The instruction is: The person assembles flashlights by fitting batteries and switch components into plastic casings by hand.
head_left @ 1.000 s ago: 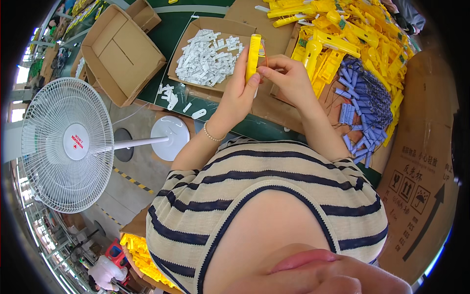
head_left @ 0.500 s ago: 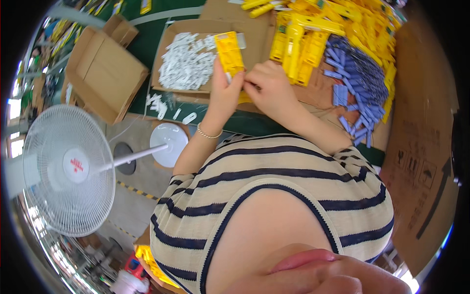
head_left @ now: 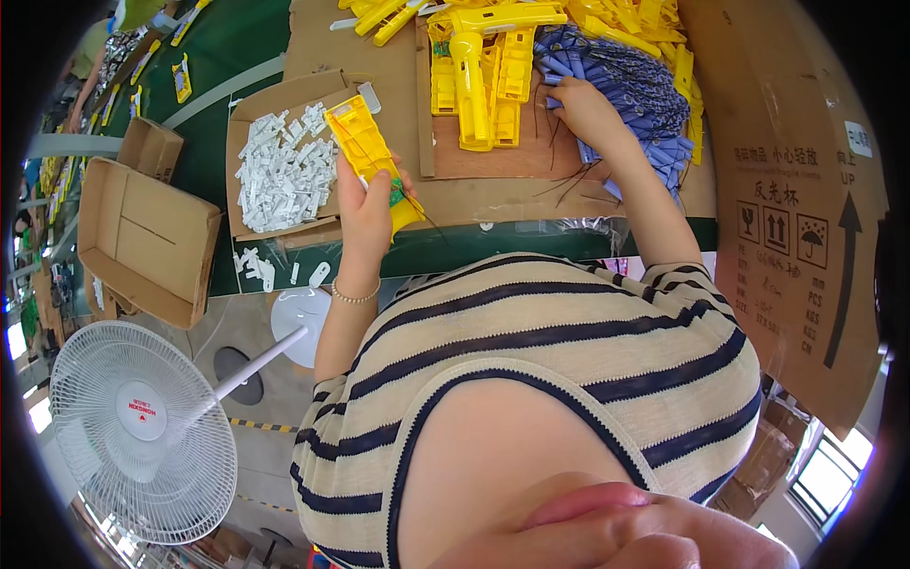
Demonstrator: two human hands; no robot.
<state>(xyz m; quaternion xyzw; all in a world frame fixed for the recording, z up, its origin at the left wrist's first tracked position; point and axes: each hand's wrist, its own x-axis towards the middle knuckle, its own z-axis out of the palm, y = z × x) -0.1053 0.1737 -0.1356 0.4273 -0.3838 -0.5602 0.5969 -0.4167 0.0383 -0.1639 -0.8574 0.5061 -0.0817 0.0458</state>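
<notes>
My left hand [head_left: 365,211] grips a long yellow plastic housing [head_left: 366,155] with a small green circuit board at its near end, holding it above the front edge of the green table [head_left: 227,90]. My right hand [head_left: 585,109] reaches out to the right and rests on a heap of blue wired parts [head_left: 645,85], fingers curled into them. Between the hands lies a row of yellow housings [head_left: 479,71] on a brown cardboard sheet [head_left: 493,171]. Left of the held housing sits a shallow cardboard tray [head_left: 248,114] of small white plastic pieces [head_left: 284,171].
An open empty cardboard box [head_left: 142,242] sits at the left edge of the table, a smaller one [head_left: 150,147] behind it. A white standing fan [head_left: 142,431] is on the floor at lower left. A tall printed carton [head_left: 801,209] stands at the right.
My right hand let go of the yellow housing and moved right onto the blue wired parts. My left hand keeps the housing, now tilted flat-side up.
</notes>
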